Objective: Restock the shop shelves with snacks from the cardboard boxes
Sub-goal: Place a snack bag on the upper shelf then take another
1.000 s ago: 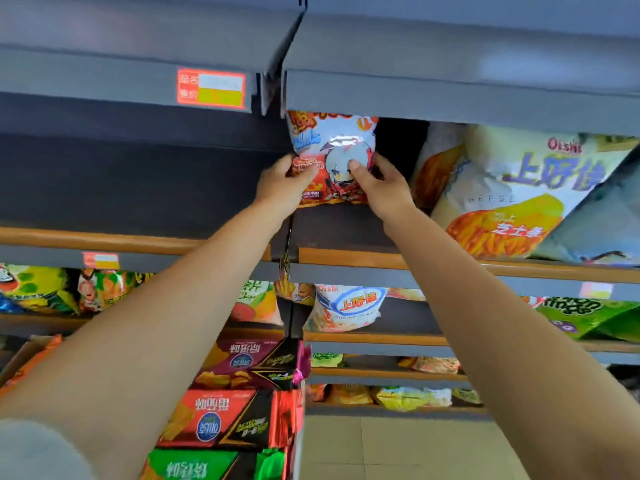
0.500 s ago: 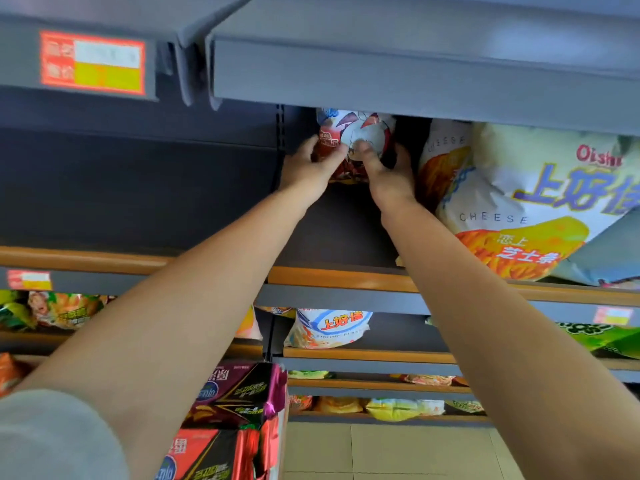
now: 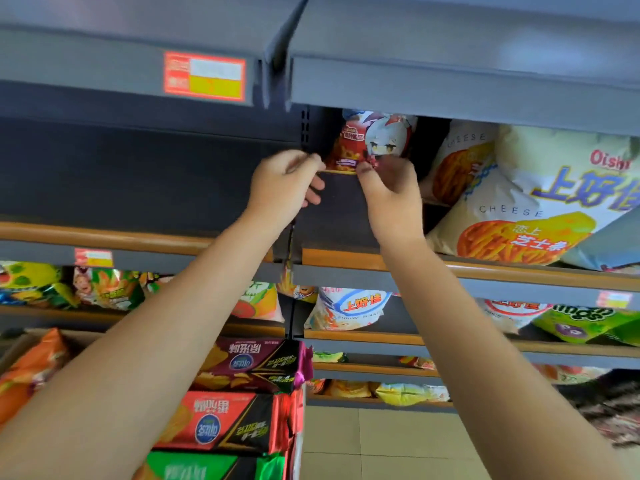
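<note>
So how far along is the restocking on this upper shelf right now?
Done: cheese snack bags already fill the shelf's right side. In hand: the left hand and right hand pinch the red cartoon snack bag by its bottom edge, at the shelf's back. Left: the neighbouring bay shows no stock.

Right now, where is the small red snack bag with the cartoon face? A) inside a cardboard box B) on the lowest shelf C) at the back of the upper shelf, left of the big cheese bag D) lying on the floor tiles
C: the small red snack bag stands deep on the upper shelf, left of the big cheese bag, with both hands at its bottom edge.
</note>
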